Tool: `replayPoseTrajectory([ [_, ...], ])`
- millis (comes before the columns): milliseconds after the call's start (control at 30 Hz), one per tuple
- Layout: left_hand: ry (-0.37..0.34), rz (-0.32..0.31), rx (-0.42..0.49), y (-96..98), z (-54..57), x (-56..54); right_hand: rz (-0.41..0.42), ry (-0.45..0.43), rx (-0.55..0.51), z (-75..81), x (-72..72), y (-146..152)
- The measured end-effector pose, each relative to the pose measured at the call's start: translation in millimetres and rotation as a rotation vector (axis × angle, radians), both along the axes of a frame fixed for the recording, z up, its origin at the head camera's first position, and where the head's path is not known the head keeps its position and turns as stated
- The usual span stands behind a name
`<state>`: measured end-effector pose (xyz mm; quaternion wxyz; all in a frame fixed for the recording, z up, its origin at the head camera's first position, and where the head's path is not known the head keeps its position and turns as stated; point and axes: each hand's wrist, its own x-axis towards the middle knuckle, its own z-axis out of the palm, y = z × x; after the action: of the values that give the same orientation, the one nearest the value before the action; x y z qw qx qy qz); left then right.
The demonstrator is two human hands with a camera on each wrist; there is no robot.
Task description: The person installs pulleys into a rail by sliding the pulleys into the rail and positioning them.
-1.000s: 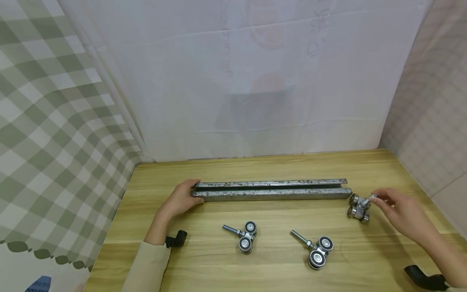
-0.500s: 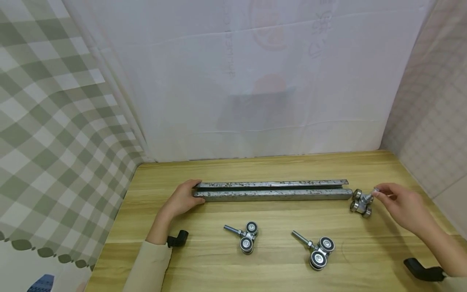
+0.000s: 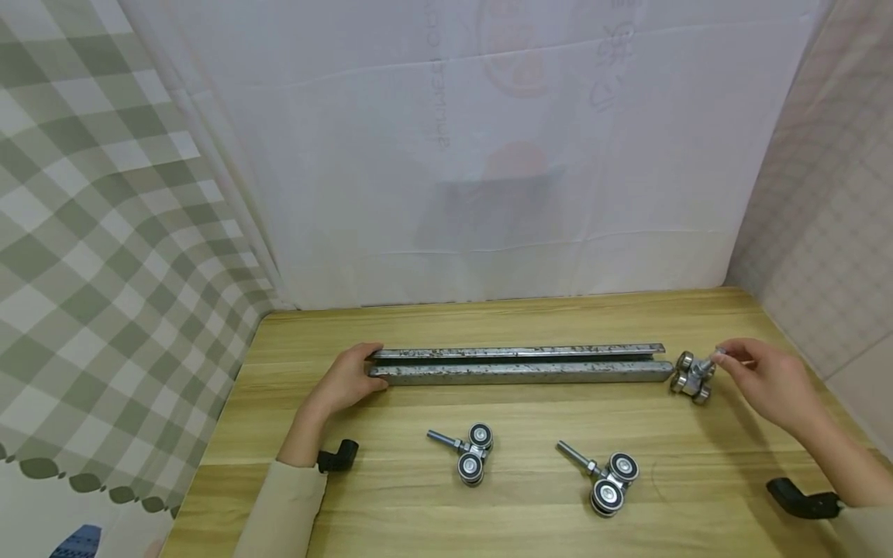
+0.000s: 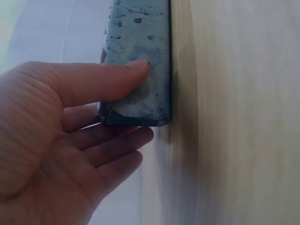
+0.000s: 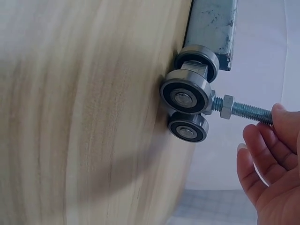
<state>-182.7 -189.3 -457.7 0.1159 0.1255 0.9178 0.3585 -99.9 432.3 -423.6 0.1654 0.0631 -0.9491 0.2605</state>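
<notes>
A slotted, scuffed metal track (image 3: 523, 373) lies lengthwise across the wooden table. My left hand (image 3: 346, 380) grips its left end, thumb on the near side wall and fingers round the far side, as the left wrist view shows. At the track's right end, my right hand (image 3: 767, 384) pinches the threaded bolt (image 5: 253, 112) of a roller trolley (image 3: 692, 377) by its tip. The bolt points up, with a hex nut (image 5: 227, 107) partway along it. In the right wrist view the trolley's wheels (image 5: 185, 91) are low by the table, right at the track's end.
Two more roller trolleys lie on their sides in front of the track, one in the middle (image 3: 472, 455) and one to the right (image 3: 608, 484). A white sheet (image 3: 488, 232) stands behind the wooden table (image 3: 391, 504). Checked cloth (image 3: 125, 232) hangs at the left.
The right hand and its trolley have shifted slightly, right and then a little back and away, staying by the track's end. The left hand keeps its grip on the track.
</notes>
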Motion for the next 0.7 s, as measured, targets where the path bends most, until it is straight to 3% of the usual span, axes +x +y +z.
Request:
replayPoseTrajectory([
  [700, -0.021, 0.007, 0.01, -0.6, 1.6, 1.7, -0.133, -0.099, -0.033, 0.9, -18.0, 3],
])
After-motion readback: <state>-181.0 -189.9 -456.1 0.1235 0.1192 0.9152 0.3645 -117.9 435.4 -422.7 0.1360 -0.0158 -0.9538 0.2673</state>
